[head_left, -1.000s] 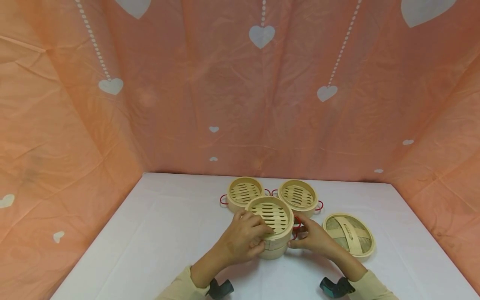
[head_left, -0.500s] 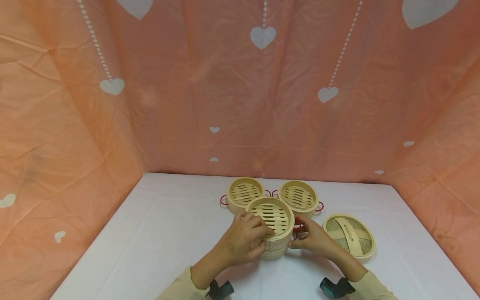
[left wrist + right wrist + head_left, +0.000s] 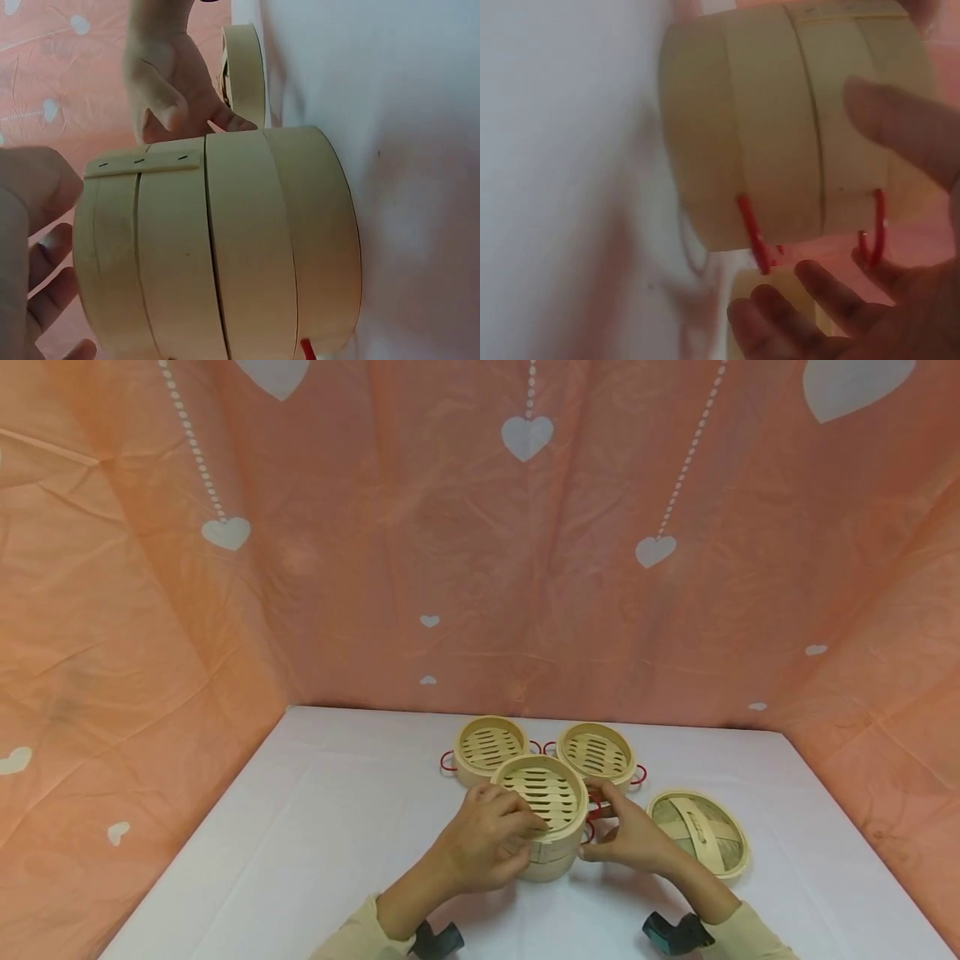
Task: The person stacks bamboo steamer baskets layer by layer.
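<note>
Two bamboo steamer baskets stand stacked at the front of the group, the upper basket (image 3: 542, 789) showing its slatted floor and the lower basket (image 3: 547, 867) resting on the table. With its fingers over the near-left rim, my left hand (image 3: 487, 839) grips the upper basket. My right hand (image 3: 630, 835) is at the stack's right side, fingers spread and slightly bent around the red handles (image 3: 880, 225). In the right wrist view its thumb (image 3: 900, 124) lies in front of the upper wall; whether it touches is unclear. A seam (image 3: 212, 247) runs between the two baskets.
Two more slatted steamer baskets, one at back left (image 3: 489, 745) and one at back right (image 3: 597, 752), stand just behind the stack. A woven bamboo lid (image 3: 701, 835) lies to the right. The white table (image 3: 337, 802) meets an orange heart-patterned curtain (image 3: 360, 568).
My right hand has shifted slightly, its fingers lifting and spreading a little beside the handles. The left hand and the stack stay almost in place.
</note>
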A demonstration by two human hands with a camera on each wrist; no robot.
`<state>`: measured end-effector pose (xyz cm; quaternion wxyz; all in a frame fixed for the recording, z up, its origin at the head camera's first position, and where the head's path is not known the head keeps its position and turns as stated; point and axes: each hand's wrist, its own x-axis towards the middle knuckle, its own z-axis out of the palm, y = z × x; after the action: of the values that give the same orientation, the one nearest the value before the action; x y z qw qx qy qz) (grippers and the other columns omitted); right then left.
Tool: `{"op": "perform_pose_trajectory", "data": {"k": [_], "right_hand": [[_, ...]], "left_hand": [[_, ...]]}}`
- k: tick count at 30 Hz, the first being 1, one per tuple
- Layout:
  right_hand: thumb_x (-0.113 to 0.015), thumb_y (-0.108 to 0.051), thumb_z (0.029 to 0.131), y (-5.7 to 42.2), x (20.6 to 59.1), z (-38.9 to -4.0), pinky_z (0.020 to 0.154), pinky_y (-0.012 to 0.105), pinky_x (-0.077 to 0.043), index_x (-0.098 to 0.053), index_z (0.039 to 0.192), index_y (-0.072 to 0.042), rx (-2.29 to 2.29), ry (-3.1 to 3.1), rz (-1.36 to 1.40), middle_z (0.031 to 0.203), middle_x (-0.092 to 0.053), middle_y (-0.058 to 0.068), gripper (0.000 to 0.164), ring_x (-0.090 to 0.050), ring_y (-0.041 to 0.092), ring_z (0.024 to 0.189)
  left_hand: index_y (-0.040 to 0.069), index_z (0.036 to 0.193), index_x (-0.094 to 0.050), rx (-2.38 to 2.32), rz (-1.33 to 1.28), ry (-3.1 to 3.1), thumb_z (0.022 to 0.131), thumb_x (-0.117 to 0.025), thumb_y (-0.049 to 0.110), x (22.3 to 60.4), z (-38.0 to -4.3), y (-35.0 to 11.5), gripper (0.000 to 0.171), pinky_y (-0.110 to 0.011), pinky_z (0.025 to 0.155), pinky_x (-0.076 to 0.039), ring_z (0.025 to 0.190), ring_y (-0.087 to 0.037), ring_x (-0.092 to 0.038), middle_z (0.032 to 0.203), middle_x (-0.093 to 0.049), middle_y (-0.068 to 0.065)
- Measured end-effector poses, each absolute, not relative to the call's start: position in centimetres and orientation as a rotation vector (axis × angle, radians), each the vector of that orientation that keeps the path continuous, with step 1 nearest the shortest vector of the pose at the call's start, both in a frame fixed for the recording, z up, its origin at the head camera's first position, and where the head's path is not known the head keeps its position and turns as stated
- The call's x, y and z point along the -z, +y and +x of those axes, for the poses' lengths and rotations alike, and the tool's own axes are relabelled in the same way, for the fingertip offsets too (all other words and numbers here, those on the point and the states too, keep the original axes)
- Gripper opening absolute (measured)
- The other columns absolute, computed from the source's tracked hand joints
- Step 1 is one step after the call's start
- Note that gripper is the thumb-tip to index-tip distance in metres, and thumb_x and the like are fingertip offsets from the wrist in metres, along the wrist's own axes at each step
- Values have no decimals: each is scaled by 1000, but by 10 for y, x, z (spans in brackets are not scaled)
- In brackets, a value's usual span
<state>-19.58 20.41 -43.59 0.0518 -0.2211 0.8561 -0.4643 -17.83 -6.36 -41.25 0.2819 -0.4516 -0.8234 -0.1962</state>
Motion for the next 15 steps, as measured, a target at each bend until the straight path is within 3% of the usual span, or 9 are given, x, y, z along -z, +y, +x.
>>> {"op": "perform_pose_trajectory", "data": {"k": [15], "right_hand": [[-86, -29, 68, 188, 425, -194, 80, 35, -49, -29, 147, -11, 1393, 2710, -752, 130, -54, 16, 100, -56, 23, 105]], "left_hand": [[14, 103, -66, 633, -1146, -2150, 68, -74, 20, 404, -189, -100, 36, -30, 82, -46, 93, -12, -54, 99, -58, 3]]}}
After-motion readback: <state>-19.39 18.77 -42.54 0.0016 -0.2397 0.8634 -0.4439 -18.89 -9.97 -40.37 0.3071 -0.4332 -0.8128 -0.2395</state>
